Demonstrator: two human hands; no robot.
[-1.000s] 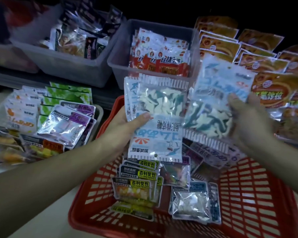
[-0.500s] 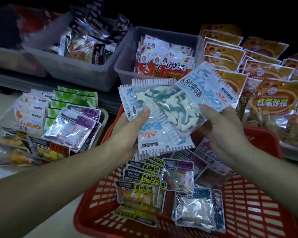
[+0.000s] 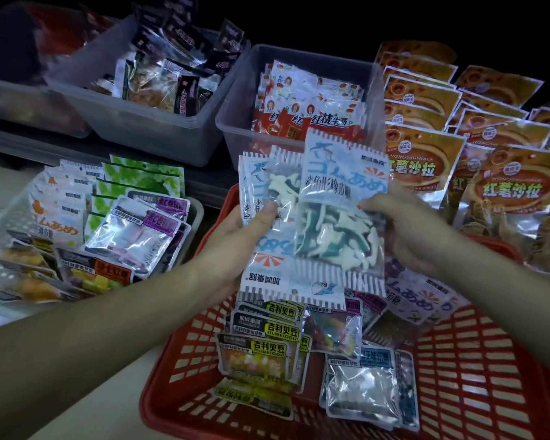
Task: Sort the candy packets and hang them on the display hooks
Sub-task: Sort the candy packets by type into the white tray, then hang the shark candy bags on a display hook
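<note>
Crinkly plastic, light and slippery, we judge: over the red basket's point(image 3: 477, 376) twelve-o'clock rim our right hand's point(image 3: 405, 230) grip pinches the shark-candy packet point(image 3: 340, 217) at three o'clock, the left hand point(image 3: 232, 239) thumb-clamps the stack point(image 3: 264, 271), and stiff crimped seams look safest.

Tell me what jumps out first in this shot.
Dead centre, the left hand grips a stack of blue-and-white shark candy packets while the right hand holds a single shark packet against its front. Beneath them a red basket holds mixed packets, and orange snack bags crowd the right edge.
</note>
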